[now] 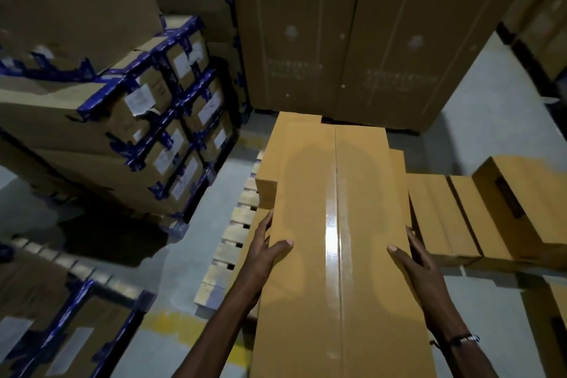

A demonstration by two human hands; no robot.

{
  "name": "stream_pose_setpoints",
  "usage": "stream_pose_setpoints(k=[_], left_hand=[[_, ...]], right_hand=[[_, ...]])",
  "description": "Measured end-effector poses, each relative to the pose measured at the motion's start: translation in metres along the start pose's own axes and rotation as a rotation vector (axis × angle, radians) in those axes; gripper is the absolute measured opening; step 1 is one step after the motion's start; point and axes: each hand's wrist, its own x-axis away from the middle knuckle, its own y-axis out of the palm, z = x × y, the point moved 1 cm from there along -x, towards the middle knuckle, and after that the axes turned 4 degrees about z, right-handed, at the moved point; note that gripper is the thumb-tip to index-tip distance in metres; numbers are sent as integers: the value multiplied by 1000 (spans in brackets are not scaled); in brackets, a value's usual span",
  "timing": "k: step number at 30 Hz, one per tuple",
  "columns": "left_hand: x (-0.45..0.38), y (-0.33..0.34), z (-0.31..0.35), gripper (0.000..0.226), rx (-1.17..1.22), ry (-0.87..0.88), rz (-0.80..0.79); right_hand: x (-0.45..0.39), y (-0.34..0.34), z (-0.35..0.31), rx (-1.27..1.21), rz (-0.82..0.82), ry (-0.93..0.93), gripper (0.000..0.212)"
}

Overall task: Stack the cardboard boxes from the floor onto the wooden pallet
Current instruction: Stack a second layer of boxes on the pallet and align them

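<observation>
At centre, a long cardboard box (334, 239) lies over the wooden pallet (233, 236), its long axis and shiny tape seam running 6 to 12 o'clock. Left hand (265, 250) and right hand (414, 258) press its sides, fingers straight, thumbs on top. White labels on the blue-taped cartons (171, 101) at 10 o'clock are unreadable.
</observation>
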Motion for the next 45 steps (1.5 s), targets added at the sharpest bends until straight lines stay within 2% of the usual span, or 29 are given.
stream_pose_setpoints(k=[4, 8, 12, 18, 22, 25, 29, 34, 39, 43, 45], left_hand=[[-16, 15, 3, 77, -28, 8, -29], [-36, 25, 10, 88, -58, -17, -62], [-62, 27, 11, 85, -86, -30, -110], [-114, 29, 14, 86, -167, -58, -225], [-158, 34, 18, 86, -214, -46, -284], [-195, 41, 24, 86, -229, -46, -311], [-262, 47, 28, 96, -232, -87, -336], [-351, 64, 29, 86, -306, -74, -388], [-442, 83, 24, 93, -335, -84, -447], [-514, 95, 5, 91, -380, -66, -469], [-550, 97, -11, 95, -428, -55, -469]], right_hand=[[-9, -7, -2, -18, 47, 15, 66], [-19, -11, -5, -33, 76, 14, 64], [-34, -13, -5, -18, 112, 50, 65], [-69, -11, -2, 17, 150, 93, 80], [-103, -3, -1, 11, 179, 95, 76], [-138, 4, 1, 8, 190, 113, 75], [-194, 15, 0, -7, 200, 144, 74], [-275, 20, 7, -3, 214, 159, 76], [-364, 25, 13, 41, 182, 170, 70], [-443, 30, 26, 61, 140, 181, 86], [-483, 34, 34, 84, 134, 189, 80]])
